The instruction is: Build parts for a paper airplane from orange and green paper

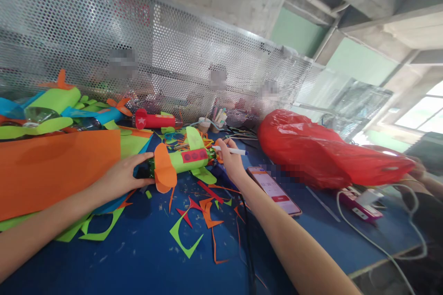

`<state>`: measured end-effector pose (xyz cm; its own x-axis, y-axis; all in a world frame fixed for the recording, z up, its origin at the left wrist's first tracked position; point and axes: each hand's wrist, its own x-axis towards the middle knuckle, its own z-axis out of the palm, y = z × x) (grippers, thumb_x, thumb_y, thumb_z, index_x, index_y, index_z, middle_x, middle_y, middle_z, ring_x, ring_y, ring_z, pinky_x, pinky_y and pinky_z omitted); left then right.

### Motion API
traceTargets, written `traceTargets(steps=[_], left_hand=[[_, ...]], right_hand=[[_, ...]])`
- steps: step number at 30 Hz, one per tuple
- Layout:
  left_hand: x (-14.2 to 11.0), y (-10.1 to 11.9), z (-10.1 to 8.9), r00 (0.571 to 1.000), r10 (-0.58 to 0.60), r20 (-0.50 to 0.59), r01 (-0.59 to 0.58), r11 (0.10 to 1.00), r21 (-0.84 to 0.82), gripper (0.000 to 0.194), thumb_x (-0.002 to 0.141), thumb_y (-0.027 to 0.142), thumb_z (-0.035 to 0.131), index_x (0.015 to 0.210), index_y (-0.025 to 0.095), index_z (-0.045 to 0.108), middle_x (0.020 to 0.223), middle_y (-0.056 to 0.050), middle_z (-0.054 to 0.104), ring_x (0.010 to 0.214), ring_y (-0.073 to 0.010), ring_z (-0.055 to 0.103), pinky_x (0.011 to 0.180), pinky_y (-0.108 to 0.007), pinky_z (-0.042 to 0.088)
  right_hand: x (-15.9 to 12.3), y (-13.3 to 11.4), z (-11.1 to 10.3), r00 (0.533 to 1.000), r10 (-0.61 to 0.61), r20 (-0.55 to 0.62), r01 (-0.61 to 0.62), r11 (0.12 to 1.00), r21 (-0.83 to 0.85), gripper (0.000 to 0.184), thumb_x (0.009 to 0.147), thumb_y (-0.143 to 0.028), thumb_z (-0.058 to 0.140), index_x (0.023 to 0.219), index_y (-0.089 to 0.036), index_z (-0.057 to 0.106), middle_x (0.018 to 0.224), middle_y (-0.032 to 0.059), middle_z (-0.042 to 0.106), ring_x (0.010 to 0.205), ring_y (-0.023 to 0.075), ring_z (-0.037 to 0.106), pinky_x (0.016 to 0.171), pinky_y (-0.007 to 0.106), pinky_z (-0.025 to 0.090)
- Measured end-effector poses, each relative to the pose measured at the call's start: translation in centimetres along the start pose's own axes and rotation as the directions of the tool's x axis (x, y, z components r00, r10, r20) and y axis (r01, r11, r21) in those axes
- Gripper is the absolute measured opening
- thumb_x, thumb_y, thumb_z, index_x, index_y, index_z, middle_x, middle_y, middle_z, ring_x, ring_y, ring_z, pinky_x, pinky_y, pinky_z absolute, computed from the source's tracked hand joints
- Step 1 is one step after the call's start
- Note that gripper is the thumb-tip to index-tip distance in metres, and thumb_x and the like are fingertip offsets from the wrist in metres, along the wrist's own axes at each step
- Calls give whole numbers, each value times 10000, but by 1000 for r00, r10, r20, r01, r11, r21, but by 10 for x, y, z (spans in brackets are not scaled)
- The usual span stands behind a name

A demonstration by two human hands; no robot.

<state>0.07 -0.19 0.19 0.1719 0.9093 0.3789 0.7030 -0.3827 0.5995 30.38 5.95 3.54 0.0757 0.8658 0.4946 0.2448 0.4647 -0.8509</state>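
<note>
A bottle wrapped in green paper [176, 162] lies on its side above the blue table, made up like an airplane. It has an orange paper tail [165, 168], green wings and a red strip [194, 155] with dark round marks. My left hand [133, 168] grips its dark green base end. Near the neck end, my right hand [230, 159] is closed around a white marker [235, 151] with a dark blue end. Whether the marker's tip touches the bottle, I cannot tell. Paper scraps [207, 212] are scattered below the bottle.
Orange paper sheets [58, 170] and other paper-covered bottles [155, 120] lie left and behind. A phone [275, 191] and black cable [247, 235] are by my right arm. A red plastic bag [311, 150] and power strip [360, 205] sit right, beside another person's arm. A perforated metal screen [194, 41] stands behind.
</note>
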Motion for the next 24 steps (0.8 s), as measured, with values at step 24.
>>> traceTargets(steps=[24], left_hand=[[11, -26, -4, 992, -111, 57, 123, 796, -593, 873, 697, 468, 730, 1421, 251, 294, 1498, -146, 327, 1356, -326, 324, 1046, -472, 395]], right_hand=[[-3, -4, 1, 993, 98, -61, -77, 957, 279, 315, 690, -442, 704, 885, -240, 562, 781, -29, 618, 718, 155, 623, 701, 299, 529]])
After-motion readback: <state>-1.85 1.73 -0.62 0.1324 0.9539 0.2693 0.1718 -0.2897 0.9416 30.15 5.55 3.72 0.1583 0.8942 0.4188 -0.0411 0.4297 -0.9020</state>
